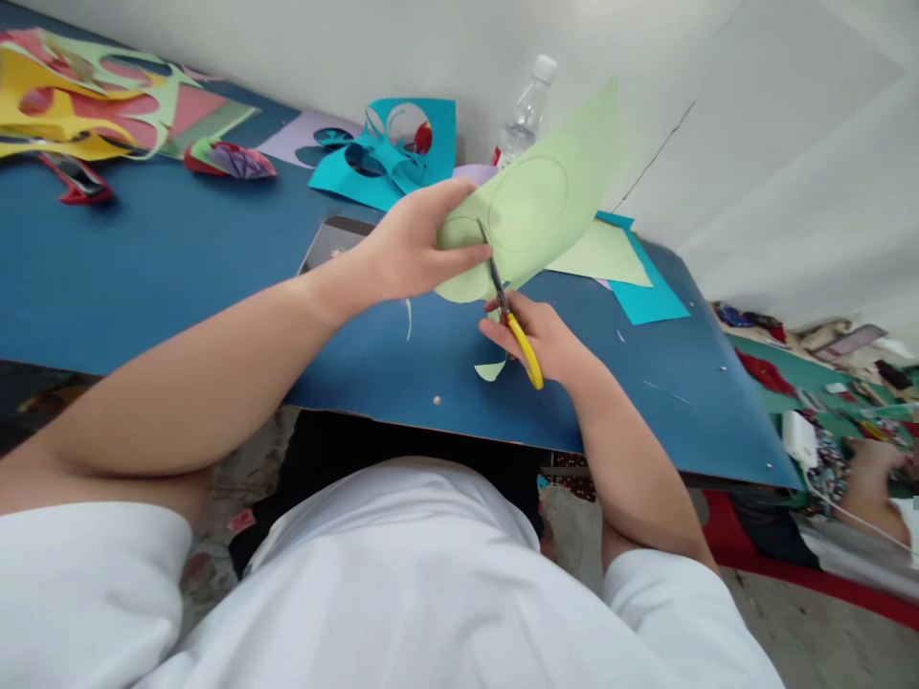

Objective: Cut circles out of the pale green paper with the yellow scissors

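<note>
My left hand (423, 234) grips a light green paper sheet (581, 182) by its left side, above the blue table. Pencilled circles show on the sheet, one whole and one partly under my fingers. Yellow-handled scissors (527, 352) are in my right hand (542, 335), their dark blades pointing up and lying across the sheet beside my left fingertips. A small green paper scrap (490, 371) hangs below the blades near my right thumb. Part of a dark, flat device (337, 239) shows behind my left wrist.
On the blue table (179, 258) lie cut-out turquoise paper (431, 144), several coloured offcuts (86, 96), red-handled scissors (84, 187) and a folded paper piece (230, 160). A bottle (527, 110) stands against the wall. More green paper (610, 254) lies right. Another person's arm (872, 488) is at far right.
</note>
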Available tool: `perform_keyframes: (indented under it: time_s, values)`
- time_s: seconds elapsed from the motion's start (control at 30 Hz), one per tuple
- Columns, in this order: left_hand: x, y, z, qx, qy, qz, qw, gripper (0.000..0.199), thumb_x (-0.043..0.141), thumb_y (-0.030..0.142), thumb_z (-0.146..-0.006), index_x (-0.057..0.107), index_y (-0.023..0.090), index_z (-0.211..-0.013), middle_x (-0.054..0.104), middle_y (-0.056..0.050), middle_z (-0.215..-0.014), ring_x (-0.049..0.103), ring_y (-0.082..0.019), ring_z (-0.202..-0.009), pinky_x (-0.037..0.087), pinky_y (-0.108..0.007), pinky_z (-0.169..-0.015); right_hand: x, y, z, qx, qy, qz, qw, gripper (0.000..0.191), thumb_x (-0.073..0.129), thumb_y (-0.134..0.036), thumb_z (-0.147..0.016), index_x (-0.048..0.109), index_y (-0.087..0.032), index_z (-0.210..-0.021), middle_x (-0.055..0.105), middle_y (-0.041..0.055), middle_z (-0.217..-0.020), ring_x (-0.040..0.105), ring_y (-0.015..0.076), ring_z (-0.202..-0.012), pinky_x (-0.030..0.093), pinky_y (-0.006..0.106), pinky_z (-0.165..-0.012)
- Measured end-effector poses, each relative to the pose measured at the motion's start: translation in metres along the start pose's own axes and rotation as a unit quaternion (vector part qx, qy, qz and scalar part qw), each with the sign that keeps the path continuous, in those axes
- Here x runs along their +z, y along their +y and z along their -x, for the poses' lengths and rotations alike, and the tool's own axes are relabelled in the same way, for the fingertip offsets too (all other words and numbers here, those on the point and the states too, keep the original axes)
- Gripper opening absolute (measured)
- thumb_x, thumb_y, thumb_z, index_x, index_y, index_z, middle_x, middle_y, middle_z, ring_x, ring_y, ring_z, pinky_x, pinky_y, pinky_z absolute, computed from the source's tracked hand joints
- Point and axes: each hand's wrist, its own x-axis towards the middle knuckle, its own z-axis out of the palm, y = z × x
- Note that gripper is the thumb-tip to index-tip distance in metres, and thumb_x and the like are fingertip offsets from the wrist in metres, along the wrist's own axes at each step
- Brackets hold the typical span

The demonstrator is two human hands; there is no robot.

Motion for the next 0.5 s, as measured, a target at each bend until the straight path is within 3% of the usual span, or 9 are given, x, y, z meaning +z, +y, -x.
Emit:
perform_keyframes:
  time_s: [0.13,0.3,0.5]
  values:
    - [-0.0006,0.0016,-0.0011,-0.018,-0.005,0.014,1.000,0.028,0.073,0.047,-0.086,0.062,0.026,-0.102,0.073,-0.006,-0.103,0.063,-0.024,-0.092,0.058,-0.048,-0.092,-0.0004,-0.0014,0.0008,-0.002,0.002,0.000,1.000,0.051,0.066,-0.067,-0.095,0.064,-0.020,-0.114,0.061,-0.0011,-0.072,0.058,0.0186,-0.068,0.047,0.034,-0.071]
    - [-0.0009,0.0069,-0.0008,-0.029,-0.001,0.011,1.000,0.026,0.070,0.043,-0.085,0.061,0.025,-0.102,0.071,-0.007,-0.101,0.064,-0.027,-0.094,0.058,-0.052,-0.092,-0.0006,-0.0022,0.0009,-0.004,0.001,0.002,1.000,0.051,0.067,-0.066,-0.095,0.064,-0.019,-0.115,0.060,-0.0015,-0.072,0.057,0.0182,-0.068,0.047,0.033,-0.071]
    - [-0.0008,0.0064,-0.0012,-0.033,-0.005,0.020,0.999,0.026,0.073,0.046,-0.086,0.059,0.029,-0.099,0.070,-0.005,-0.098,0.064,-0.027,-0.094,0.057,-0.053,-0.093,-0.0009,-0.0020,0.0004,0.001,-0.001,0.003,1.000,0.052,0.067,-0.067,-0.095,0.064,-0.019,-0.115,0.060,-0.0010,-0.073,0.058,0.0184,-0.067,0.046,0.034,-0.071]
